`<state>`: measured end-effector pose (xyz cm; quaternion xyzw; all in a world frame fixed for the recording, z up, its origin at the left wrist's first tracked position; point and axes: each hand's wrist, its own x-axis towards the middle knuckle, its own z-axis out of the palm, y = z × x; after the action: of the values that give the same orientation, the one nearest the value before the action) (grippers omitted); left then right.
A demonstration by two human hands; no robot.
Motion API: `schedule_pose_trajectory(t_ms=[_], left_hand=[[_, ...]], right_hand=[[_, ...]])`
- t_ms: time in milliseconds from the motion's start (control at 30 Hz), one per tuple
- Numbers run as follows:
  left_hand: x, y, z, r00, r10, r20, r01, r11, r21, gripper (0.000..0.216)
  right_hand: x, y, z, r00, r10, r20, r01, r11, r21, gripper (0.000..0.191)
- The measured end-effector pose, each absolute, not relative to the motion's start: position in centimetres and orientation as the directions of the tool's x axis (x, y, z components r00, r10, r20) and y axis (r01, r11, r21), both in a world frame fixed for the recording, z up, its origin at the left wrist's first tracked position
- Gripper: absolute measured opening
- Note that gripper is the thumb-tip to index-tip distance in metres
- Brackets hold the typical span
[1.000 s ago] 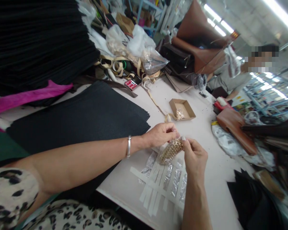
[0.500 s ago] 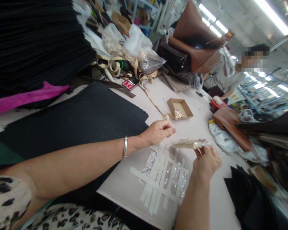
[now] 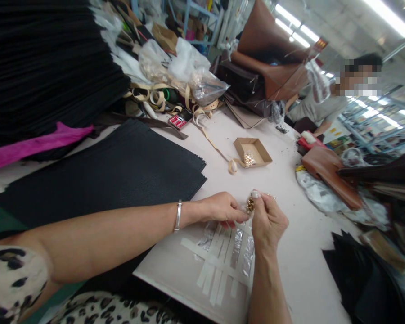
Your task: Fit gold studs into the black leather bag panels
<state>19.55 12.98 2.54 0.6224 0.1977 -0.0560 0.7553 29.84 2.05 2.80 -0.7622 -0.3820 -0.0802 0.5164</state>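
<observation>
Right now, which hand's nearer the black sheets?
Left. The left hand is just right of the black sheets; the right hand is farther right, beyond the left hand.

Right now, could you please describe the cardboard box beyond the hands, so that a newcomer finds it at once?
Start at the pale table and look beyond the right hand. There sits a shallow, open cardboard box, with a cream strip curled beside it. Unlike the strip or the black sheets, it holds small gold pieces.

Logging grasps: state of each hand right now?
Left hand: partly curled at the gold-coloured pieces; grip cannot be told.
Right hand: closed, holding those pieces.
</observation>
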Motion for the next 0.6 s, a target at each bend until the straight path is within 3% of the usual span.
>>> schedule_pose_trajectory(t_ms=[133,367,600], left_hand=[[19.52,13.09,2.60,0.912,0.137,-0.388,0.349,0.240,0.906,0.031],[19.26,13.68,2.79,0.880,0.023,-0.475,0.450,0.282,0.847,0.070],[19.68,13.94,2.34,0.893,0.120,-0.434,0.398,0.242,0.885,0.055]], right_hand=[[30.22,2.23,2.82,0.714,0.506,0.484,0.638,-0.184,-0.748,0.030],[29.74,2.38,3.42,0.720,0.500,0.481,0.618,-0.148,-0.772,0.029],[29.84,1.76,3.56,0.750,0.458,0.476,0.601,-0.172,-0.781,0.030]])
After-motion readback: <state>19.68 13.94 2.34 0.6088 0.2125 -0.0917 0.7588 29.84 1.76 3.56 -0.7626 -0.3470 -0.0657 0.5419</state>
